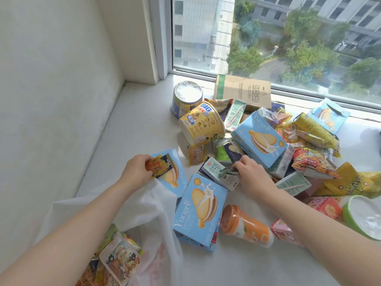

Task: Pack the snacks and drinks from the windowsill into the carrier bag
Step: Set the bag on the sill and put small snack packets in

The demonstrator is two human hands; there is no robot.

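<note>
I'm grabbing snacks: left hand [137, 168] grips a small orange foil packet [154, 167], right hand [250, 172] pinches a white-green paper carton [215, 168]; next, both go into the white plastic bag [148, 207], lower left.

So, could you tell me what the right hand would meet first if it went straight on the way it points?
Most likely the small white-and-green milk carton, just ahead of the right hand; it may already touch it, as depth is unclear.

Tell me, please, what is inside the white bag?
Several colourful snack packets lie inside the bag. Its cloudy plastic hides whatever lies deeper.
</note>
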